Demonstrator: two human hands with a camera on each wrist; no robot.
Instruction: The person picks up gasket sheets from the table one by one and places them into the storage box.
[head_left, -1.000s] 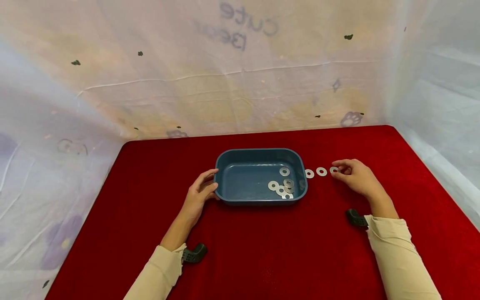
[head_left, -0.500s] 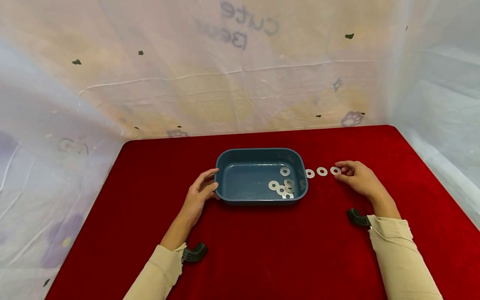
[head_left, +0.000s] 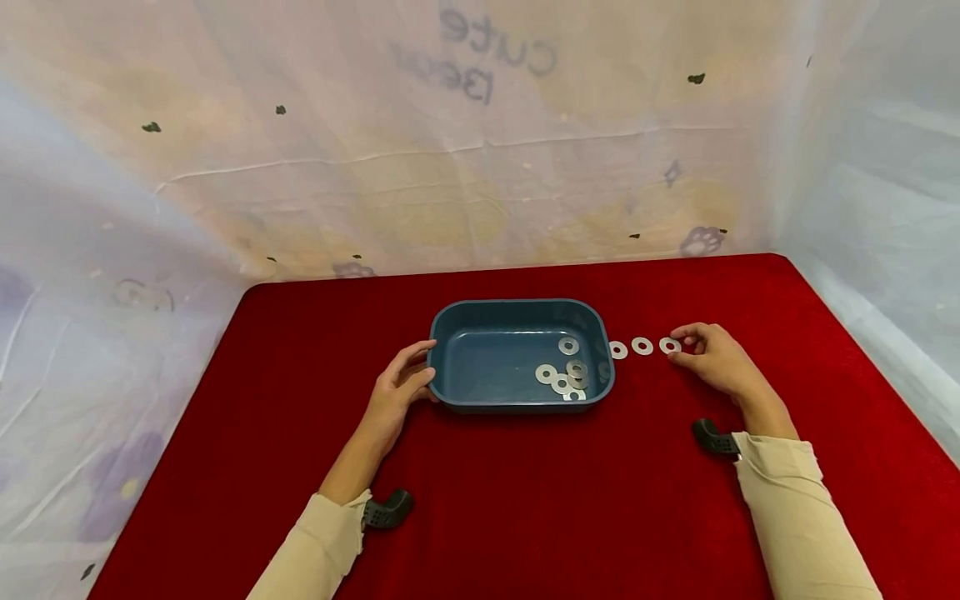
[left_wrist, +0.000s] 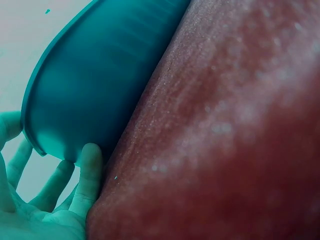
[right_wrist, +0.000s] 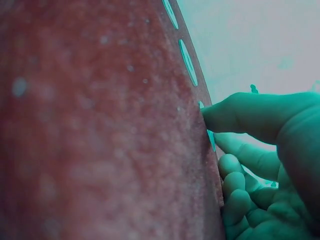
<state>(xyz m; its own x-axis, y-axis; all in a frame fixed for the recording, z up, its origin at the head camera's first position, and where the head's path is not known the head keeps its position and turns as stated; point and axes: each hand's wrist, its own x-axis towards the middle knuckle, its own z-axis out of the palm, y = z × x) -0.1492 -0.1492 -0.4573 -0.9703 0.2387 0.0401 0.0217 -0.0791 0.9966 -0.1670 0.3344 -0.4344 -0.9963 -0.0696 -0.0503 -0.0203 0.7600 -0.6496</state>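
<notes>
A blue rectangular plastic tub [head_left: 480, 407] stands on a red cloth, with several flat metal washers [head_left: 546, 374] lying in its right half. At the tub's left end, my left hand [head_left: 393, 392] grips the rim and wall; the left wrist view shows its spread fingers [left_wrist: 90, 172] against the tub's outside. My right hand [head_left: 716, 358] is right of the tub, its thumb and forefinger pinching the edges of a washer [head_left: 667, 345] that lies flat on the cloth. Two more washers [head_left: 642, 346] lie in line between that one and the tub; the one nearest touches or almost touches the tub.
The red cloth [head_left: 525, 500] covers the table up to its back edge. Pale printed sheeting [head_left: 480, 192] hangs behind and at both sides. Dark wrist mounts [head_left: 387, 509] stick out from beige sleeves.
My right hand has shifted slightly to the right, and the washer at its fingertips has moved a little away from the middle washer. My left hand and the tub stay in place.
</notes>
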